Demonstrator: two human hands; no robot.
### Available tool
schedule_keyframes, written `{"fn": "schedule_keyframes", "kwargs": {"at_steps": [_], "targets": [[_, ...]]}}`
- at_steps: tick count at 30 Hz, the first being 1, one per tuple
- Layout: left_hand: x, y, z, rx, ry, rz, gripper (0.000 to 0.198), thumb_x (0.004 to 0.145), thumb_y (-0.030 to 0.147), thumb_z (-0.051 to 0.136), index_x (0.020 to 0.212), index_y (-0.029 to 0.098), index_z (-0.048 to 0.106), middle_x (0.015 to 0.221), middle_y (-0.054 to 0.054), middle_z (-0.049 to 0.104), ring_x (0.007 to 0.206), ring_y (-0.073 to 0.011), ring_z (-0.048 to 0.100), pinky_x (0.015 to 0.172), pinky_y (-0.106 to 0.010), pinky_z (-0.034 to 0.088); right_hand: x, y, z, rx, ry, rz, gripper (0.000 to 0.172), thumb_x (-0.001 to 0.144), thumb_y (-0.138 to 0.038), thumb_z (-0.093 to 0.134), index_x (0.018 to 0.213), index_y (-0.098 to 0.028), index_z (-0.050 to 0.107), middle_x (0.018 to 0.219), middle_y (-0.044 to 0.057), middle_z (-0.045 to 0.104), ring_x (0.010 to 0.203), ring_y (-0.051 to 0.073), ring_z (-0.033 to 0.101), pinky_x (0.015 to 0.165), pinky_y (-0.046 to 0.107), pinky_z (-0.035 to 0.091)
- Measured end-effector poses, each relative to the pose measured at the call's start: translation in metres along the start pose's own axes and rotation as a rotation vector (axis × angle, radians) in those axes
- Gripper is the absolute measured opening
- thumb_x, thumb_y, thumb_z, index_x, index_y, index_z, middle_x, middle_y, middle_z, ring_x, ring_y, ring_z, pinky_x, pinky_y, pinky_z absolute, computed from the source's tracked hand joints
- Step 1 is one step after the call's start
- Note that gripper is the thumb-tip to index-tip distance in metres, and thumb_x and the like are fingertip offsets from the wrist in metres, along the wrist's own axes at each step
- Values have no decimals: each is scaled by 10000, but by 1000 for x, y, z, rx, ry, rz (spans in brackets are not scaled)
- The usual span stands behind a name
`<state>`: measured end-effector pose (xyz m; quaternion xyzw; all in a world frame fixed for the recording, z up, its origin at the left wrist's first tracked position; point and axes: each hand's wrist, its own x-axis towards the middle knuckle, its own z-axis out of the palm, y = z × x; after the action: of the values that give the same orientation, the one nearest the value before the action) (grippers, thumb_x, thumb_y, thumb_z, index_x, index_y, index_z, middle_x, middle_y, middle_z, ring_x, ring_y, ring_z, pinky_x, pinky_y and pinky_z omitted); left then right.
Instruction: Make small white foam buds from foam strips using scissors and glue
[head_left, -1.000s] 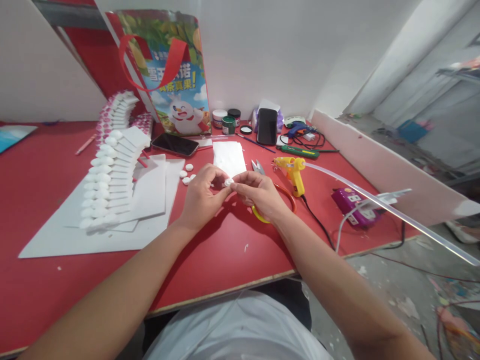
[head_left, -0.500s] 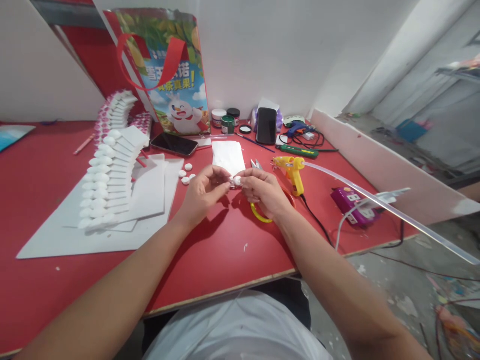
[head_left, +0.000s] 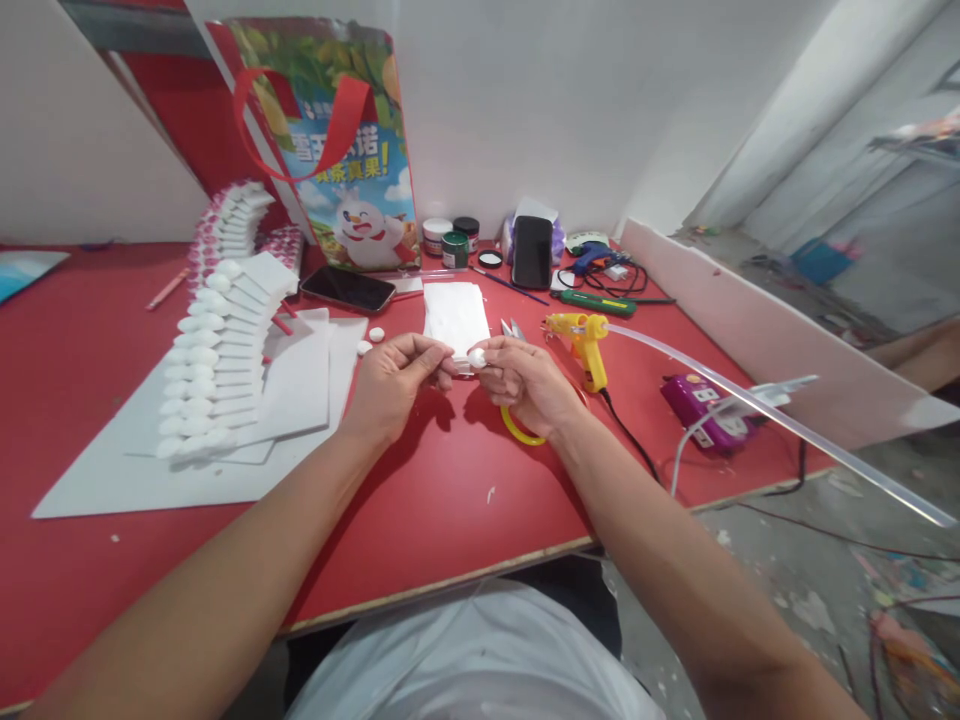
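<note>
Fingers of the right hand point(head_left: 525, 385) pinch a white piece point(head_left: 477, 358); those of the left hand point(head_left: 394, 385) press together. The right hand partly covers scissors point(head_left: 516, 331) near a glue gun point(head_left: 590, 350).

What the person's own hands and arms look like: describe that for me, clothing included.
The left hand and right hand are bare, with no gloves, rings or watch visible. No sleeves show on the left forearm or right forearm. A pale whitish top covers the torso.
</note>
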<state>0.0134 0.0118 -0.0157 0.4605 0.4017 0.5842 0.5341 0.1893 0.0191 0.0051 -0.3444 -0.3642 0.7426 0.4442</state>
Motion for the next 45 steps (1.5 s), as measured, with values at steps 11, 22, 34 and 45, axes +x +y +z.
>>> {"fn": "schedule_keyframes", "kwargs": {"at_steps": [11,22,34,45], "targets": [[-1,1,-6,240,-6,38,423,896,536,704,660,192,635,599,-10,646,420,-93,508,430,-240,387,3,7,-2,-101,66,-134,328,599,-317,905,804,-166,697,596,-56,572,480,41,376,444,204,216],[-6,7,4,329,-76,178,213,814,378,815,922,195,806,961,-55,751,823,-185,703,803,-340,594,4,15,-3,-259,18,-315,334,679,-399,903,842,-170,722,732,-2,721,626,101,618,611,248,484],[-8,-3,5,381,-105,219,166,855,373,767,904,224,821,916,-49,709,848,-184,661,775,-320,558,5,18,-3,-375,134,-337,396,643,-484,902,764,-185,674,637,-11,681,577,118,611,609,280,533],[-6,-9,3,536,-84,342,226,899,277,689,1098,209,770,1046,-57,681,881,-161,661,803,-293,551,7,19,0,-296,95,-269,459,583,-470,938,827,-158,705,743,19,736,594,117,641,584,267,540]]}}
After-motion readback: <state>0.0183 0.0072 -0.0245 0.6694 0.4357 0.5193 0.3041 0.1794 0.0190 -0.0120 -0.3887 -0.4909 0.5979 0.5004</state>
